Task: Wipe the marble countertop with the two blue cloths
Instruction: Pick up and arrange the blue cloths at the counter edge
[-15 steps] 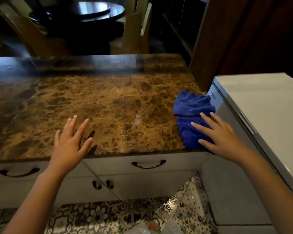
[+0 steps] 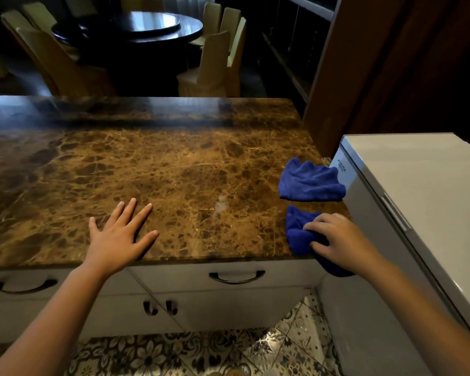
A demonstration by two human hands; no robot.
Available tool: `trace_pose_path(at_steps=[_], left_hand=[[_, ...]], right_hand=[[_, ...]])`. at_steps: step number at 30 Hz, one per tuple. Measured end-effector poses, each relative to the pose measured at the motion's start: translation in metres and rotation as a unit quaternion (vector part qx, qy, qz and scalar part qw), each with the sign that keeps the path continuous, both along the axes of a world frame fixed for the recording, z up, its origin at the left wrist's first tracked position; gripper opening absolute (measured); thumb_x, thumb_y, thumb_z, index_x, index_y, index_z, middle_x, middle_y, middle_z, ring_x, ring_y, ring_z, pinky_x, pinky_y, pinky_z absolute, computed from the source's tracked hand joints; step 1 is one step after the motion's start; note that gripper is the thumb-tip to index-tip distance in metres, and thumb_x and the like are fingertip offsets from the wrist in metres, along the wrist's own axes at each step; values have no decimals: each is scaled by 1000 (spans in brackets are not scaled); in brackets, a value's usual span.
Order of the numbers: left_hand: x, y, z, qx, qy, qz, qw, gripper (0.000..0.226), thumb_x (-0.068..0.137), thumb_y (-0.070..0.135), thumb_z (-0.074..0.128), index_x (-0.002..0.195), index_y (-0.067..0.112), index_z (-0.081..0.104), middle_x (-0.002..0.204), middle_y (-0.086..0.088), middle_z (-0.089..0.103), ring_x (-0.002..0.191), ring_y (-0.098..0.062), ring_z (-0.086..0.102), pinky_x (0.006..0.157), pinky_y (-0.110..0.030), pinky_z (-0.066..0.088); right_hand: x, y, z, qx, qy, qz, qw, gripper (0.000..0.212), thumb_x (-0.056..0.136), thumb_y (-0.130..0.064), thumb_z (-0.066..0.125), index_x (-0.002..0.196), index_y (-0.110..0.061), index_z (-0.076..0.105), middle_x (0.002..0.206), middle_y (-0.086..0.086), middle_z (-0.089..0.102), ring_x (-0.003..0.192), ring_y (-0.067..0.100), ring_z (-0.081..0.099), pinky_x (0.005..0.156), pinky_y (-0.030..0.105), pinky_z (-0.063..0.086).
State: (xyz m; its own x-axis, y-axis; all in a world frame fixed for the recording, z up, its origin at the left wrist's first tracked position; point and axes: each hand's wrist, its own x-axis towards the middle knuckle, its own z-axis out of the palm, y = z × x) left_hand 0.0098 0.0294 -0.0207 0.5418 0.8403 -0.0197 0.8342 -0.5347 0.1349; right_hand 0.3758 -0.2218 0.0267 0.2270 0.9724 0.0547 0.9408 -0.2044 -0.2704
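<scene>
The brown veined marble countertop (image 2: pixel 174 164) fills the middle of the head view. Two blue cloths lie at its right end. The far blue cloth (image 2: pixel 311 181) sits crumpled and untouched beside the white appliance. The near blue cloth (image 2: pixel 297 232) is bunched at the front right corner, part of it hanging over the edge. My right hand (image 2: pixel 342 240) has its fingers curled on the near cloth. My left hand (image 2: pixel 120 234) rests flat on the counter near the front edge, fingers spread, holding nothing. A pale smear (image 2: pixel 221 204) marks the marble between my hands.
A white chest appliance (image 2: pixel 418 191) stands tight against the counter's right end. White drawers with dark handles (image 2: pixel 236 278) run under the counter. Patterned floor tiles (image 2: pixel 174 354) lie below. A dark round table (image 2: pixel 136 25) with chairs stands beyond the far edge.
My right hand has closed its fingers on the near cloth and bunched it toward the front corner, apart from the far one. My left hand has settled flat on the marble.
</scene>
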Motion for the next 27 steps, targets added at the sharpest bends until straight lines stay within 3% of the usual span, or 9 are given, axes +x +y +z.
trace_pose_path(at_steps=[6, 8, 12, 15, 18, 21, 27], left_hand=[[1, -2, 1, 2, 2, 8, 1000, 74, 71, 80, 4, 138, 52, -3, 158, 7, 1, 144, -14, -4, 109, -65, 0], [1, -3, 2, 0, -2, 9, 1000, 74, 71, 80, 5, 139, 52, -1, 158, 7, 1, 145, -14, -4, 110, -65, 0], [2, -5, 4, 4, -5, 8, 1000, 73, 72, 78, 6, 139, 52, 1, 158, 7, 2, 145, -14, -3, 110, -64, 1], [3, -5, 5, 4, -10, 12, 1000, 72, 72, 78, 8, 139, 52, 3, 158, 8, 3, 145, -13, -2, 110, -64, 1], [3, -5, 5, 4, -19, 17, 1000, 70, 73, 77, 11, 139, 53, 3, 158, 8, 4, 145, -13, -2, 111, -64, 1], [2, -5, 3, 6, -19, 16, 1000, 68, 74, 77, 12, 138, 55, -1, 158, 9, 3, 144, -12, -4, 111, -64, 0], [1, -4, 0, 14, -40, 15, 999, 65, 76, 77, 16, 135, 58, -3, 157, 12, 4, 141, -8, -7, 110, -63, -1]], right_hand=[[-12, 26, 32, 103, 189, -37, 976, 32, 78, -11, 70, 108, -18, 64, 101, -4, 61, 90, 5, 53, 78, 17, 40], [-13, 47, 46, 123, 214, -34, 969, 33, 79, -13, 69, 111, -19, 62, 104, -3, 61, 94, 6, 53, 83, 23, 40], [-20, 106, 54, 149, 165, -37, 974, 32, 80, -18, 68, 111, -16, 63, 109, 5, 64, 100, 16, 54, 82, 22, 32], [-29, 150, 35, 106, 111, -17, 988, 34, 82, -29, 65, 113, -15, 62, 118, 14, 60, 112, 28, 51, 88, 32, 36], [-35, 180, -2, -60, 42, 5, 997, 52, 89, -52, 44, 135, -29, 41, 152, 10, 25, 139, 27, 19, 110, 48, 19], [-34, 201, -28, -114, -4, 25, 993, 59, 87, -66, 26, 140, -42, 19, 158, 3, 4, 143, 22, -3, 111, 58, 2], [-21, 243, -28, -111, -54, 34, 992, 65, 80, -76, 21, 138, -48, 17, 157, 3, 7, 143, 26, -3, 109, 60, -6]])
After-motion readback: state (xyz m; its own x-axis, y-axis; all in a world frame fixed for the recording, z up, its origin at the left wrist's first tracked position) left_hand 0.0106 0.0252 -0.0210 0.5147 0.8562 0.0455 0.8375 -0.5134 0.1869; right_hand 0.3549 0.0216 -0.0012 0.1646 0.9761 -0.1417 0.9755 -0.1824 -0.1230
